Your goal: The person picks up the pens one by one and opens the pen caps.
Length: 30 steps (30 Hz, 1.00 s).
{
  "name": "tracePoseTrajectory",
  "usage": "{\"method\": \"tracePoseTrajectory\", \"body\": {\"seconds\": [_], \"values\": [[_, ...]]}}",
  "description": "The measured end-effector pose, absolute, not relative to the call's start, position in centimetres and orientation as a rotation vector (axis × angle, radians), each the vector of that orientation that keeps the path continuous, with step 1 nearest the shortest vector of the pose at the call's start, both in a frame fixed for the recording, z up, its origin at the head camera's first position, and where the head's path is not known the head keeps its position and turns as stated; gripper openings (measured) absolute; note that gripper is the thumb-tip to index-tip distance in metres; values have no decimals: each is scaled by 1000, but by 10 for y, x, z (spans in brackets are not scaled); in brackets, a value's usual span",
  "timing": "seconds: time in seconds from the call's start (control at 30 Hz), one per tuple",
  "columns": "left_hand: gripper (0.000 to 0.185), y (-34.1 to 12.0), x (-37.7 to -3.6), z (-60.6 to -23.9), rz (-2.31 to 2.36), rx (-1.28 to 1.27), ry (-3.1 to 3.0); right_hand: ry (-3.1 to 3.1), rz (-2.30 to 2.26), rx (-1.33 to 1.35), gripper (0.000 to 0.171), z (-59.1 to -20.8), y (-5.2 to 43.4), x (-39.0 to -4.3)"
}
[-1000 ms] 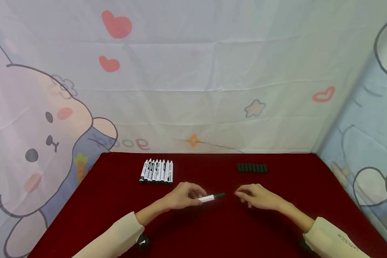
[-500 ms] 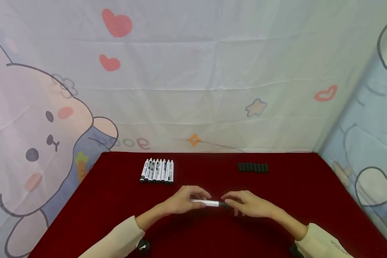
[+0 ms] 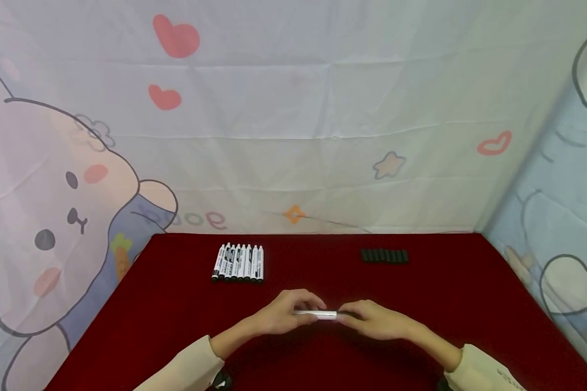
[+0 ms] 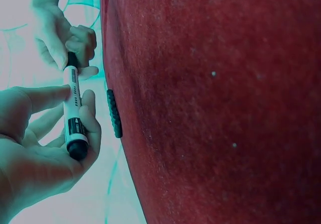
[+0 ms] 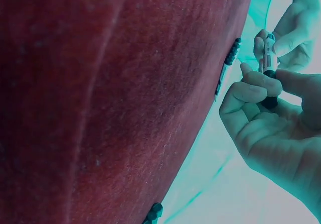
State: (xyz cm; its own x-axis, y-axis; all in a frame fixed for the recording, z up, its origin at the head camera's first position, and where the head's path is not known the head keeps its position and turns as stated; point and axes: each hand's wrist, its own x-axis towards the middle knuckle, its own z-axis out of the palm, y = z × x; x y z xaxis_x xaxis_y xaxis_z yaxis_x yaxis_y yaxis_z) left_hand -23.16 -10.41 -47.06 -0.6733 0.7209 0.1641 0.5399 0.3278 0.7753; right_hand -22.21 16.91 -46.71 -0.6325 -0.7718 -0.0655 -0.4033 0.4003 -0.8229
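A white marker [image 3: 323, 314] with a black cap lies level between both hands, above the red cloth. My left hand [image 3: 286, 313] grips its white barrel between thumb and fingers; the black tail end [image 4: 77, 148] shows in the left wrist view. On the other end my right hand [image 3: 379, 320] pinches the black cap [image 5: 270, 102] between thumb and curled fingers. The cap is mostly covered by those fingers in the head view, and it meets the barrel there.
Several white markers [image 3: 238, 263] lie side by side at the back left of the red-covered table [image 3: 176, 304]. A row of black caps [image 3: 384, 256] sits at the back right. A printed curtain [image 3: 274, 108] hangs behind the table.
My right hand has moved left and down and now pinches the marker's cap. The left hand has come slightly nearer, with the marker turned more level.
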Motion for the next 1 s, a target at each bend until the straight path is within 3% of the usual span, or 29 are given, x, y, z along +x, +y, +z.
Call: {"method": "tracePoseTrajectory", "body": {"seconds": [0.5, 1.0], "values": [[24, -99, -218, -464, 859, 1262, 2503, 2091, -1110, -1027, 32, -473, 164, -220], [30, -105, -217, -463, 759, 1407, 2530, 2223, -1064, -1237, 31, -480, 165, -209]]}}
